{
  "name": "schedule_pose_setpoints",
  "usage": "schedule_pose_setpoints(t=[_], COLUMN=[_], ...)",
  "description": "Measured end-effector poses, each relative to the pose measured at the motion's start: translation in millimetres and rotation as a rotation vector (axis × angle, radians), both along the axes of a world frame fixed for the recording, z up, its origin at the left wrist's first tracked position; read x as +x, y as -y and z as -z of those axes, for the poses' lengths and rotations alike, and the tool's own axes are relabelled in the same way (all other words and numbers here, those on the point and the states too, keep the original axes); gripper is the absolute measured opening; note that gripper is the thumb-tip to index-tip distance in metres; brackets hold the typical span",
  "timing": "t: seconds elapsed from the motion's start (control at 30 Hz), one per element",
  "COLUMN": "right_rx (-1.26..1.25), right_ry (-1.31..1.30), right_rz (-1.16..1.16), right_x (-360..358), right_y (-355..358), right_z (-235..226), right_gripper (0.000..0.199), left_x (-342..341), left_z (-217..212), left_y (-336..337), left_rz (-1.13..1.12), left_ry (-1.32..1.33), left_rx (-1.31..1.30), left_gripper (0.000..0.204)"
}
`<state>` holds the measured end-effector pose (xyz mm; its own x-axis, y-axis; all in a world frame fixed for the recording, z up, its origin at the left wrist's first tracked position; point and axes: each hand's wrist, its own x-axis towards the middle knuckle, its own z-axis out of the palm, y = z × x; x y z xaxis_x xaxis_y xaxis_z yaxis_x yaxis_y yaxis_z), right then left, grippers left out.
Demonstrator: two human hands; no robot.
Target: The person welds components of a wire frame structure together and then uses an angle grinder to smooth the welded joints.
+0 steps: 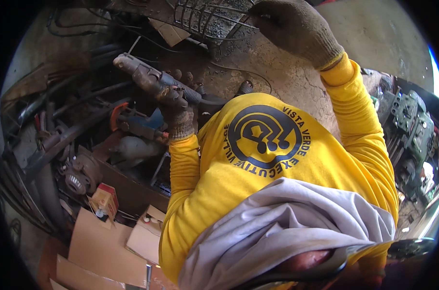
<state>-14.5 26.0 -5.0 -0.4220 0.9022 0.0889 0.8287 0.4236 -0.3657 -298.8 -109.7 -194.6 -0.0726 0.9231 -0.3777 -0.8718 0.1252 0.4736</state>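
Observation:
My left hand [178, 110], in a worn knit glove, is closed round a welding electrode holder [159, 79]. A thin electrode rod [134, 44] sticks up from its jaw end, and a coil spring and dark cable run from its other end toward my body. At the top, my right hand [299, 31], in a thick brown knit glove, has its fingers curled at the right end of a curved metal bar frame [209, 19]; the fingertips are partly hidden. The frame's parallel bars stand over a surface strewn with dark bits.
Left of me lie an angle grinder [144, 123] with blue body and orange guard, and a heap of metal pipes [50, 135]. Cardboard [101, 246] and a small carton [104, 199] are lower left. A green metal machine [410, 130] stands right. Cables cross the concrete floor [297, 79].

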Motion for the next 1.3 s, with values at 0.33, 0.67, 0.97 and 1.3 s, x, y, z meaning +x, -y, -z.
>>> schedule_pose_setpoints(t=[0.33,0.67,0.97,1.3], right_rx=[-0.024,0.032,0.044,0.054], right_ry=[-0.095,-0.135,-0.152,-0.102], right_rz=[0.065,0.052,0.091,0.145], right_x=[90,125,127,105], right_y=[32,53,63,68], right_z=[-11,-1,-1,-12], right_gripper=[0.017,0.02,0.019,0.018], left_x=[-11,27,51,50], left_z=[82,37,3,-4], left_y=[-36,-57,-42,-43], left_rz=[0.395,0.535,0.534,0.56], left_ry=[-1.141,-1.271,-1.477,-1.691], left_rx=[0.215,0.628,0.897,0.919], left_gripper=[0.067,0.069,0.071,0.072])
